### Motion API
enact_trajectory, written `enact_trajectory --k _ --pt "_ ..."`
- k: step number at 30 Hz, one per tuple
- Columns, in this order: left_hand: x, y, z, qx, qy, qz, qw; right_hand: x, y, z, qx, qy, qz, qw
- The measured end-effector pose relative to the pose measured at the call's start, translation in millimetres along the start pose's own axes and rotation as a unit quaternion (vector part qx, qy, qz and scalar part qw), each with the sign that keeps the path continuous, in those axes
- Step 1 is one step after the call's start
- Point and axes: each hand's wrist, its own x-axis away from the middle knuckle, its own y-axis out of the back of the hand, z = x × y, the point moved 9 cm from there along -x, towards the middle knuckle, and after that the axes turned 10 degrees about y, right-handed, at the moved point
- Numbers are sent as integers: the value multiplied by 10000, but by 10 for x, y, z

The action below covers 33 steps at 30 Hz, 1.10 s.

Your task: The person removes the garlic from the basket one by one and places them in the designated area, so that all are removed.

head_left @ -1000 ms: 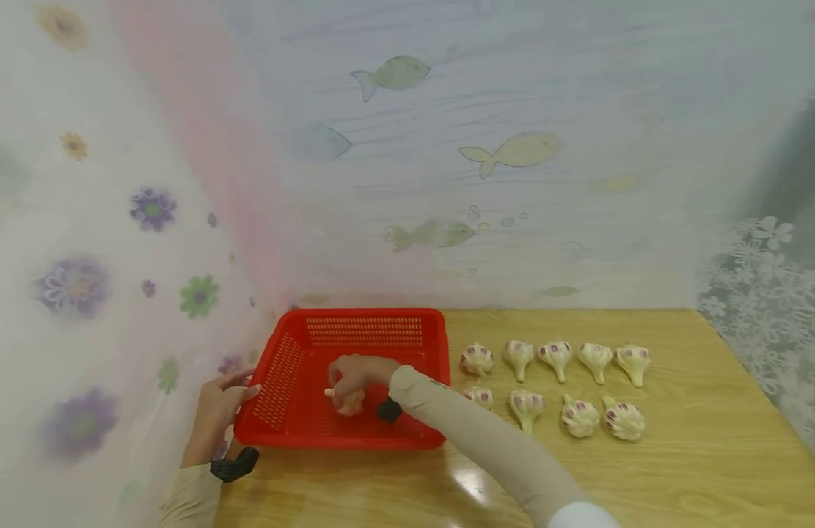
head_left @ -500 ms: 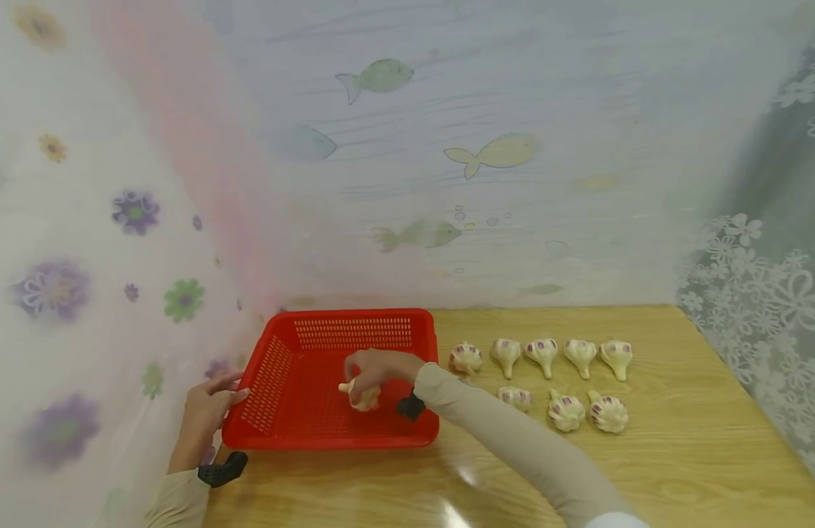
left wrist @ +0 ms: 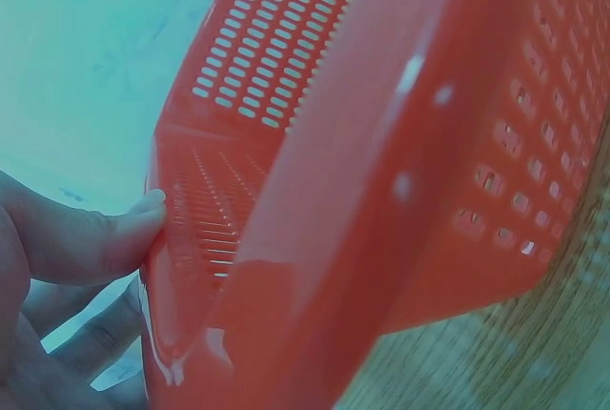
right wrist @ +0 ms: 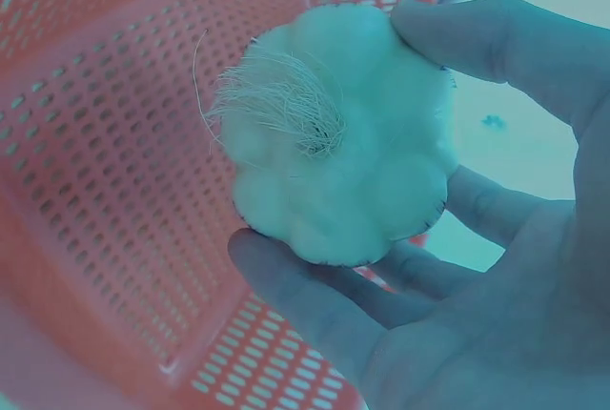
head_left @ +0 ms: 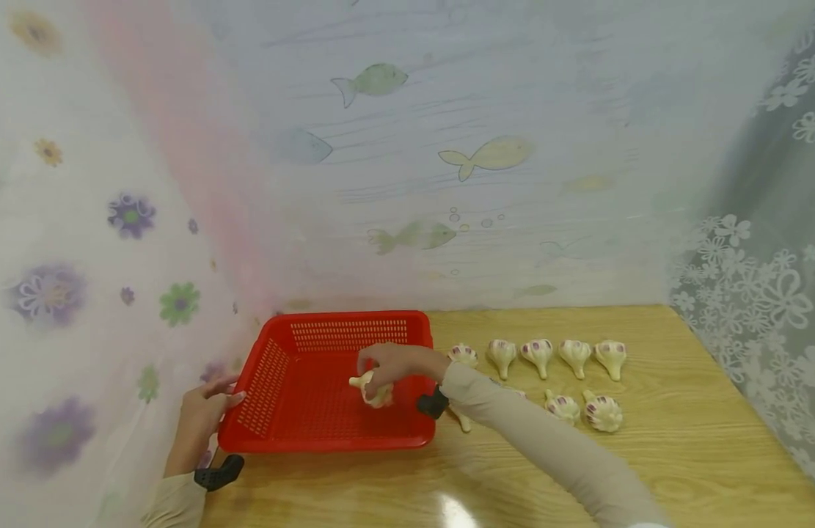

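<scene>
Over the inside of the red plastic basket (head_left: pixel 328 444), my right hand (head_left: pixel 397 361) holds a garlic bulb (head_left: pixel 375 392), its stem pointing left in the head view. Close up in the right wrist view, the thumb and fingers pinch the bulb (right wrist: pixel 334 162) round its sides, and its root hairs (right wrist: pixel 281 100) face the camera. My left hand (head_left: pixel 199 418) grips the basket's left rim. The left wrist view shows its thumb (left wrist: pixel 105 238) pressed on the rim, the other fingers lower down outside.
Two rows of garlic bulbs lie on the wooden table (head_left: pixel 546 484) right of the basket, such as one bulb (head_left: pixel 610 357) at the back and another (head_left: pixel 603 413) in front. My right sleeve (head_left: pixel 532 433) covers part of the front row. Painted walls (head_left: pixel 407 183) stand behind and left.
My right hand has moved to the right inside the basket, carrying the garlic bulb. The left hand keeps its grip on the rim. The head view has shifted slightly.
</scene>
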Motion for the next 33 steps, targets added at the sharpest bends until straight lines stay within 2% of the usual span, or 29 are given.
enact_trajectory --k 7,12,17,22,29,33 --pt "8 3 39 -49 78 26 10000 229 96 55 -211 93 -45 9997" --pt "0 -7 53 -40 68 74 9999 419 227 91 103 135 -226 9996" --pt "-5 -13 43 26 20 89 10000 578 355 128 551 349 -324 9973" --pt "-4 -13 39 81 11 100 9999 739 450 114 699 468 -380 9957" --pt "-15 -5 80 72 229 -26 9997 1019 554 36 378 343 -589 9970" --pt "-23 6 59 -15 156 -53 9999 1209 625 -19 372 302 -766 9959"
